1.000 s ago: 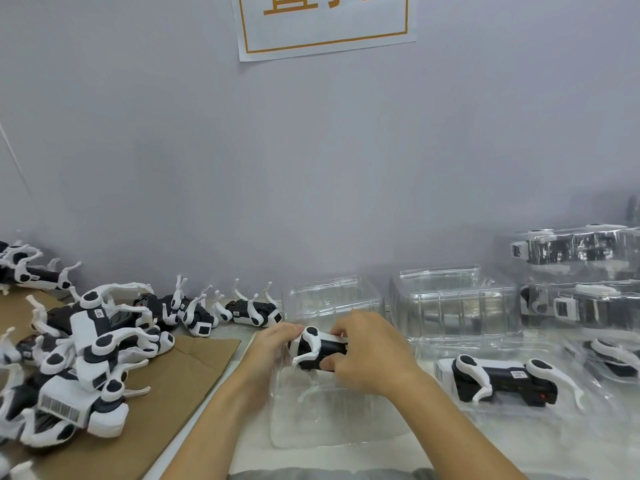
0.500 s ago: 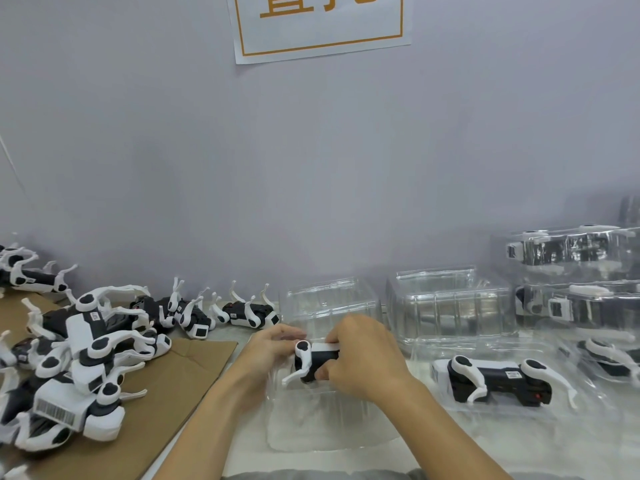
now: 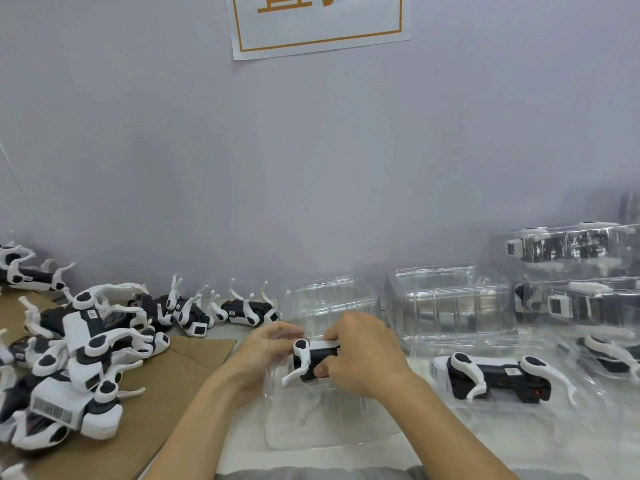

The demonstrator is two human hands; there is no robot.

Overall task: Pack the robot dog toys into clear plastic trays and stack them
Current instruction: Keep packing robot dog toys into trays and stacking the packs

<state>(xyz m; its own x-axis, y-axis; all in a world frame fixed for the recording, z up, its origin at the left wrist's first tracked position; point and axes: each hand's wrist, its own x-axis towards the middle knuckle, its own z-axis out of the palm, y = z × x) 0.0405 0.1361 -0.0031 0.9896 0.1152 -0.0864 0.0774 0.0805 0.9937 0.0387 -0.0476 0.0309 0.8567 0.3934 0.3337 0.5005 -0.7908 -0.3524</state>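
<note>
Over the clear plastic tray [image 3: 332, 424] at table centre, the right hand [image 3: 360, 358] and left hand [image 3: 266, 355] both grip the robot dog toy [image 3: 313, 360], fingers curled round its ends. Lower it level, judging the legs folded enough to seat in the cavity. Its long axis runs left-right; which end is the head cannot be told.

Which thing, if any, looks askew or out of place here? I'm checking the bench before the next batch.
Only the unpacked robot dog toys at left stand out: heaped in a tangle on the cardboard sheet, legs pointing all ways. The packed toy lies flat in its tray, and nothing looks spilled or broken.
</note>
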